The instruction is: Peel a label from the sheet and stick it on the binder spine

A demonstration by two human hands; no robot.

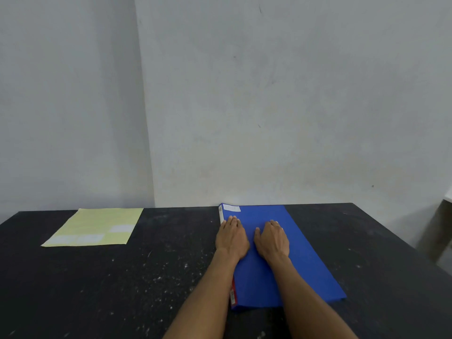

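A blue binder lies flat on the black table, its spine facing left. The spine shows white at the far end and red near me. A white label sits on the cover's far left corner. My left hand rests palm down on the cover by the spine, fingers flat and together. My right hand lies palm down beside it on the cover. Neither hand holds anything. A pale yellow label sheet lies far left, with white labels left in its near rows.
A grey-white wall stands right behind the table's far edge. The table top is speckled with white dust. A pale piece of furniture stands off the table's right side.
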